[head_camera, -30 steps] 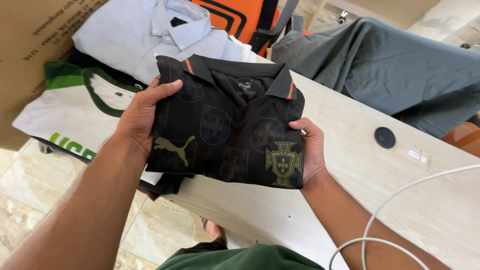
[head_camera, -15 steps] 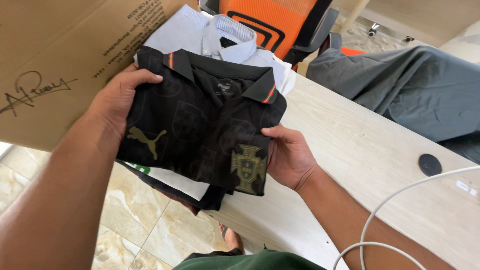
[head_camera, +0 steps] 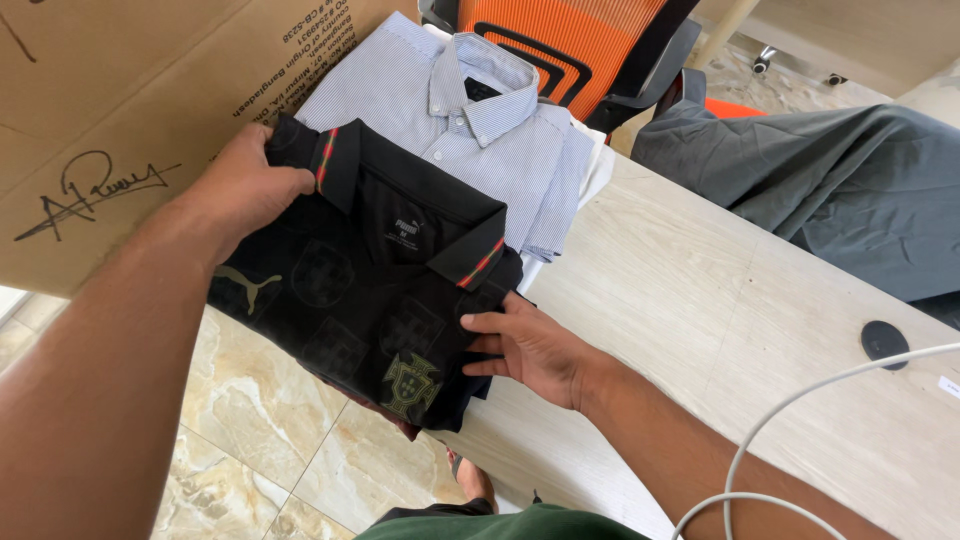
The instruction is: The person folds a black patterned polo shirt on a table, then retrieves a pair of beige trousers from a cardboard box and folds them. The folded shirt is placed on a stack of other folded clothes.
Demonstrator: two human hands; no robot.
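Pale wood-grain table runs right of the right hand; marble-look tiled floor below both hands. Cardboard box left of and behind the left hand. Orange mesh chair beyond the hands, grey cloth heaped far right, white cable looping over the right forearm side, round black grommet on the table.

Folded black shirt held between both hands: left hand closed on its collar corner, right hand with fingers spread flat against its right edge. Striped light-blue shirt lies folded just behind it.

Versus half a second ago: black shirt sits lower and further left, tilted; more of the blue shirt is uncovered; right hand has gone from a grip to flat.
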